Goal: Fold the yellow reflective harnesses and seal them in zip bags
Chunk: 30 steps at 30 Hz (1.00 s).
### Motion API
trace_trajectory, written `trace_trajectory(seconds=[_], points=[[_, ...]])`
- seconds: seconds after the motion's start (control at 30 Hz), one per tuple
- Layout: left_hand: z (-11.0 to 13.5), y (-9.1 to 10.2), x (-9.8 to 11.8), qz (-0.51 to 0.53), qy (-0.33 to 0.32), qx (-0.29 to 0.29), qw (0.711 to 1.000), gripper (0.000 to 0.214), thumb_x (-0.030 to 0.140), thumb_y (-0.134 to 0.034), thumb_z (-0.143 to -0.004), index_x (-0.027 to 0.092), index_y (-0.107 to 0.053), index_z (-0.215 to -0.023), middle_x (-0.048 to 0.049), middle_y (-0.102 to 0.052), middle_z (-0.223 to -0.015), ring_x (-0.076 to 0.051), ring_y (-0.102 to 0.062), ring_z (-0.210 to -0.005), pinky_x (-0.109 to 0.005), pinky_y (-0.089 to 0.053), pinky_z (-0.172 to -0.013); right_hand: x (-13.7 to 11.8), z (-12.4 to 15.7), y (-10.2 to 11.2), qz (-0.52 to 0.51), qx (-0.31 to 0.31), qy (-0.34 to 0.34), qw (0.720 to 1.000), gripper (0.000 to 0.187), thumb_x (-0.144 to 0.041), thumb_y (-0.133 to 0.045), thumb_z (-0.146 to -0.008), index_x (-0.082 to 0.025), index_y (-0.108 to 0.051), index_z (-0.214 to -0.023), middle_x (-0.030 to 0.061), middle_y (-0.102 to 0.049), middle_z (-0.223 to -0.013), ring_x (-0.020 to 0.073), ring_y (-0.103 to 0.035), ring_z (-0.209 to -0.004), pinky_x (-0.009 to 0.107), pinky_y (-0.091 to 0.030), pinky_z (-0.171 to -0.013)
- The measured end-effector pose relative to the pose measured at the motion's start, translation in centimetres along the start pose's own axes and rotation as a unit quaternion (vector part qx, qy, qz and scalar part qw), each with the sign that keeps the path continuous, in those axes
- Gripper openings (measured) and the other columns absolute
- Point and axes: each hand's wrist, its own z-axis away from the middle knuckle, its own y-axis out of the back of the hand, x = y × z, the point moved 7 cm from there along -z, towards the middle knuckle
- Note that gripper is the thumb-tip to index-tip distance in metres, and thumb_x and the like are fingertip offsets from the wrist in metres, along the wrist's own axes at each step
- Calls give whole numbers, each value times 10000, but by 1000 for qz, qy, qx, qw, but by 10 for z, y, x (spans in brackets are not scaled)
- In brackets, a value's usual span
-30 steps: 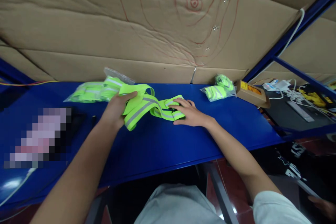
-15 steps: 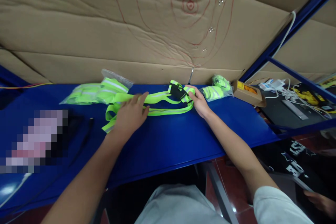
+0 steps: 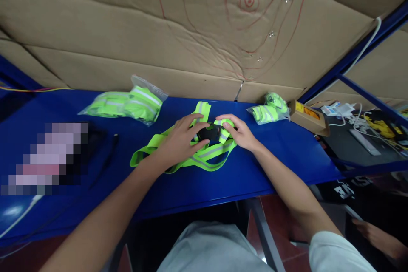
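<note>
A neon-green reflective strap [image 3: 210, 151] with a grey stripe lies in loose loops on the blue table. At its middle is a black buckle [image 3: 206, 134]. My left hand [image 3: 174, 141] curls over the buckle from the left, its thumb and fingers on either side of it. On the other side, my right hand [image 3: 242, 134] pinches a folded end of the strap between thumb and fingers, close to the buckle. One short length of strap stands up behind my left fingertips. My left hand and wrist hide part of the loops.
Bagged green straps [image 3: 127, 104] lie at the back left, and a smaller bag [image 3: 270, 108] at the back right beside an open cardboard box [image 3: 307, 117]. A blurred-out device [image 3: 47, 153] with cables is on the left. A person's hand [image 3: 379, 236] shows at lower right.
My left hand has moved right, from the strap's loose length to the buckle. The strap is drawn nearer and bunched, away from the left bag. My right hand still holds its end.
</note>
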Motion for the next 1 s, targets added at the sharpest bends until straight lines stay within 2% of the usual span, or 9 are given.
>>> trace_trajectory(seconds=[0.23,0.3,0.37,0.47,0.53,0.67,0.8,0.9,1.0], points=[[-1,-4,2,-30,-8,-28,999,311,323,-665,-948,192,-626,-1228,-144,-600,-1390,-338,-609,-1283,-496,-537,-1036,3,0,-1,25,-2,14,1000,356,-496,-480,-1071,-237,-652,-1243,67,-723,-1263,204,-670,-1212,385,-520,-1092],[0,-4,3,-41,-11,-24,999,280,309,-668,-932,200,-637,-1188,-130,-621,-1345,-330,-634,-1233,-486,-546,-999,1,2,-3,50,-11,20,998,361,-484,-444,-1085,-241,-638,-1269,72,-716,-1264,204,-670,-1213,388,-525,-1085],[0,-5,4,-51,-8,-14,999,258,292,-670,-908,205,-643,-1149,-121,-635,-1309,-326,-650,-1192,-481,-549,-963,-8,6,-5,107,5,45,993,395,-480,-425,-1090,-240,-594,-1354,104,-658,-1370,221,-625,-1298,418,-494,-1129],[1,-7,4,-56,6,-1,998,300,297,-705,-858,190,-640,-1130,-126,-652,-1264,-330,-663,-1143,-486,-551,-936,-33,15,-12,256,26,114,959,570,-563,-522,-1034,-232,-501,-1498,166,-434,-1613,297,-444,-1496,504,-375,-1225],[1,-9,3,-58,17,-3,998,367,308,-737,-833,183,-636,-1163,-132,-660,-1259,-336,-663,-1140,-491,-552,-944,-45,19,-25,349,-12,147,926,691,-621,-571,-991,-227,-464,-1548,173,-379,-1659,336,-381,-1535,546,-309,-1246],[1,-13,2,-76,3,-20,997,368,284,-727,-838,174,-641,-1178,-124,-674,-1251,-330,-653,-1132,-472,-555,-962,-41,21,-41,426,-95,130,890,663,-534,-512,-1045,-194,-390,-1601,168,-430,-1651,330,-396,-1527,575,-256,-1242],[1,-12,6,-81,-42,-39,995,356,236,-699,-819,171,-651,-1165,-110,-680,-1227,-311,-649,-1106,-441,-557,-967,-28,22,-49,406,-146,112,895,617,-320,-561,-1031,-180,-370,-1601,160,-446,-1644,307,-393,-1529,553,-282,-1222],[-1,-12,11,-74,-39,-47,995,347,242,-724,-791,179,-660,-1127,-106,-681,-1193,-308,-653,-1086,-447,-553,-979,-27,21,-54,386,-108,81,913,606,-252,-608,-961,-143,-438,-1532,185,-539,-1550,318,-456,-1467,562,-299,-1200],[-2,-12,18,-68,-36,-62,995,313,288,-738,-826,187,-664,-1113,-109,-676,-1209,-308,-655,-1109,-446,-552,-993,-33,20,-60,411,-61,58,908,480,-264,-651,-918,-103,-564,-1361,203,-650,-1359,351,-557,-1315,596,-331,-1176]])
